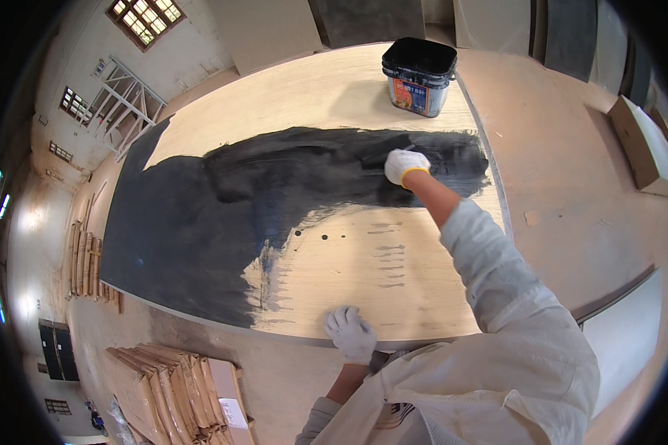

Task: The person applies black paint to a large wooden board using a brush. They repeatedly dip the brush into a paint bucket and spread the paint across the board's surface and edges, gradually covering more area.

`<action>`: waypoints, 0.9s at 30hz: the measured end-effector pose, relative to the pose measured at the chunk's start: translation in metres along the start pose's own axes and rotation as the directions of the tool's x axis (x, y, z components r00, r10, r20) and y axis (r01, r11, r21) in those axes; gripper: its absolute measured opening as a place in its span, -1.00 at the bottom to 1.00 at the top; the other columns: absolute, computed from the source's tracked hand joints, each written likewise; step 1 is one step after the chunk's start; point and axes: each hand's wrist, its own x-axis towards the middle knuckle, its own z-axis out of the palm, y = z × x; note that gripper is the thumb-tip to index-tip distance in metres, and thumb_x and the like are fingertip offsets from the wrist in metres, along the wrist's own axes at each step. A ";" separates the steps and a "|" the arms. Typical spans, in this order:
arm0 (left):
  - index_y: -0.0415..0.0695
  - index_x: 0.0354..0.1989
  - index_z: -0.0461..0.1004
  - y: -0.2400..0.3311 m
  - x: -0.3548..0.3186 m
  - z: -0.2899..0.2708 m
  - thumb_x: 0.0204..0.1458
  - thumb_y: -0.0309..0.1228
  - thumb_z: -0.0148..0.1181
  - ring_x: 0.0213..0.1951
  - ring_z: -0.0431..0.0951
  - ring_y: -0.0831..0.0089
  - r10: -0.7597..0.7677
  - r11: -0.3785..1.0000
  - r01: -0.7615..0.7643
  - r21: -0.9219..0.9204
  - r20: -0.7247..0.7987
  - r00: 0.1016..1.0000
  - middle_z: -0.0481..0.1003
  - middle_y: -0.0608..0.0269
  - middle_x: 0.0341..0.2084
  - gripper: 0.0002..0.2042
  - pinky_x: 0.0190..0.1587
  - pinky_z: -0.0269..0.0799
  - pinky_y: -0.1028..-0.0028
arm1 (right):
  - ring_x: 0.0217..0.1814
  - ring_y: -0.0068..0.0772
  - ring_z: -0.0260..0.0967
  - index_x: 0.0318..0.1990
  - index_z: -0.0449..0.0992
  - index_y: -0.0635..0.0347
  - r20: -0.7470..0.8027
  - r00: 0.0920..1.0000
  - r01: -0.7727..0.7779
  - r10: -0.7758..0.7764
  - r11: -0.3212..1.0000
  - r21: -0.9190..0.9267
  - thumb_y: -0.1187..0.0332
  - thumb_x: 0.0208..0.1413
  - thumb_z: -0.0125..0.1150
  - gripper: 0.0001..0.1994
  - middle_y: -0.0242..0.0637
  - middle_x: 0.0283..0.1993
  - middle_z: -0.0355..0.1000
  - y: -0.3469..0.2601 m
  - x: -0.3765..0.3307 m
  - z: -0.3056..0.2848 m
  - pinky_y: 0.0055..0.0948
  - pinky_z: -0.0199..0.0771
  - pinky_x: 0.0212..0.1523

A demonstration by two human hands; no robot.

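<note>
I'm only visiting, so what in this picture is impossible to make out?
All in the head view:
- Any tool in the right hand: hidden by the gloved hand and lost against the black coating.
- How full the bucket is: its dark inside hides this.
- The near end of the wrapped stack: cut off by the lower edge.
- The bluish thing far lower left: too small.

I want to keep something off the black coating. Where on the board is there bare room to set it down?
Best: pale board left of the bucket, between coating and far edge. Between coating and near edge, another pale patch has spots and smears. Crowded: around the bucket, the right hand over the coating, and the left hand.
</note>
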 end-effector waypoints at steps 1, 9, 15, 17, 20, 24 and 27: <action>-0.09 -0.05 0.51 0.000 0.002 0.002 -0.04 -0.47 0.28 0.18 0.38 -0.16 0.021 1.000 -0.021 -0.006 0.000 1.000 0.48 0.04 0.02 -0.68 0.33 0.24 -0.18 | 0.26 0.03 0.66 0.12 0.76 0.12 0.014 0.999 -0.045 0.044 0.996 0.082 0.31 0.30 0.18 -0.66 -0.10 0.21 0.68 -0.008 0.024 -0.004 0.13 0.71 0.03; -0.12 -0.08 0.53 0.005 0.007 -0.012 -0.04 -0.53 0.26 0.11 0.45 -0.08 0.007 0.999 -0.007 -0.038 -0.003 1.000 0.50 0.03 -0.04 -0.70 0.30 0.29 -0.16 | 0.22 0.08 0.67 0.10 0.77 0.10 -0.046 0.988 -0.131 0.148 0.956 0.263 0.30 0.27 0.19 -0.66 -0.08 0.18 0.69 -0.048 0.074 -0.035 0.05 0.67 0.10; -0.13 -0.07 0.52 0.002 0.014 0.003 -0.07 -0.45 0.28 0.08 0.43 -0.12 0.113 0.991 -0.116 -0.070 -0.044 0.993 0.49 0.03 -0.04 -0.68 0.30 0.28 -0.16 | -0.04 -0.02 0.74 0.14 0.75 0.05 -0.013 0.981 0.182 -0.195 0.884 0.430 0.32 0.30 0.17 -0.66 -0.06 -0.09 0.74 -0.045 0.112 0.035 -0.12 0.72 -0.11; -0.13 -0.09 0.52 -0.004 0.007 -0.006 -0.08 -0.45 0.27 0.07 0.44 -0.12 0.088 0.995 -0.089 -0.032 -0.037 0.995 0.49 0.01 -0.06 -0.68 0.29 0.30 -0.17 | -0.01 -0.08 0.73 0.01 0.79 0.05 0.128 0.988 -0.075 -0.088 0.450 0.890 0.27 0.20 0.36 -0.73 -0.06 -0.07 0.74 -0.075 0.100 0.048 -0.15 0.73 -0.05; -0.13 -0.10 0.52 -0.003 0.009 -0.007 -0.08 -0.44 0.26 0.05 0.45 -0.12 0.105 0.994 -0.106 -0.032 -0.036 0.994 0.49 -0.01 -0.08 -0.69 0.28 0.32 -0.19 | 0.01 -0.12 0.73 -0.08 0.82 0.03 -0.222 0.975 0.115 -0.012 0.881 0.460 0.20 0.14 0.49 -0.75 -0.12 -0.07 0.74 -0.066 0.117 0.049 -0.16 0.73 -0.04; -0.14 -0.11 0.51 0.007 0.015 0.001 -0.06 -0.42 0.25 0.03 0.46 -0.12 0.136 0.989 -0.140 -0.048 -0.066 0.988 0.49 -0.03 -0.09 -0.71 0.26 0.35 -0.22 | -0.03 -0.19 0.73 -0.07 0.82 -0.03 -0.243 0.964 0.166 -0.110 0.960 0.223 0.14 0.09 0.54 -0.72 -0.24 -0.09 0.75 -0.032 0.148 0.049 -0.20 0.72 -0.10; -0.15 -0.10 0.51 0.002 0.009 0.000 -0.03 -0.41 0.23 0.01 0.47 -0.12 0.106 0.994 -0.108 -0.013 -0.089 0.990 0.49 -0.03 -0.09 -0.72 0.25 0.36 -0.22 | -0.27 -0.21 0.58 0.09 0.73 -0.10 -0.116 0.993 0.075 -0.034 0.928 0.366 0.24 0.22 0.36 -0.70 -0.29 -0.25 0.63 -0.041 0.140 0.050 -0.14 0.57 -0.33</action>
